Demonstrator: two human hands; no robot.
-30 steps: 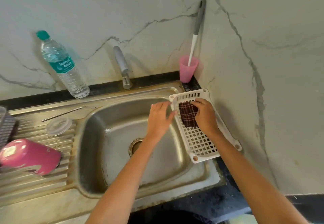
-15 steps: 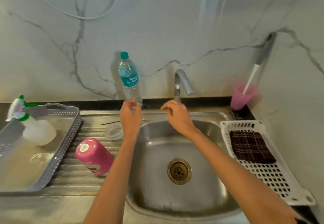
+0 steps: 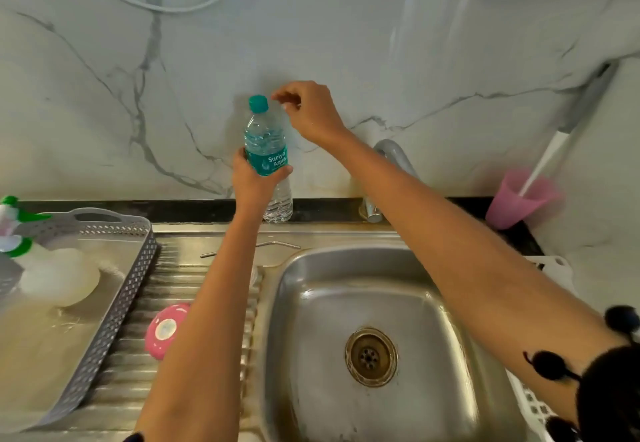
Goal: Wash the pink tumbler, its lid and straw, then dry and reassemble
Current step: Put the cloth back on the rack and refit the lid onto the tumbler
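Note:
The pink tumbler (image 3: 163, 331) lies on its side on the ribbed drainboard, half hidden behind my left forearm. The metal straw (image 3: 277, 244) lies at the back of the drainboard. A sliver of the clear lid (image 3: 255, 277) shows beside my left arm. My left hand (image 3: 252, 182) grips a water bottle (image 3: 266, 151) with a teal cap, held upright over the black ledge. My right hand (image 3: 308, 112) hovers just right of the cap, fingers loosely curled, holding nothing.
The steel sink (image 3: 374, 337) lies below my right arm, with the tap (image 3: 394, 157) behind it. A grey tray (image 3: 114, 303) at left holds a spray bottle (image 3: 52, 279). A pink cup (image 3: 516, 199) with a brush stands back right. A white basket (image 3: 554, 268) sits at right.
My left hand has closed round the water bottle and lifted it. My right hand rose from the sink's back edge to beside the cap. The view tilted up.

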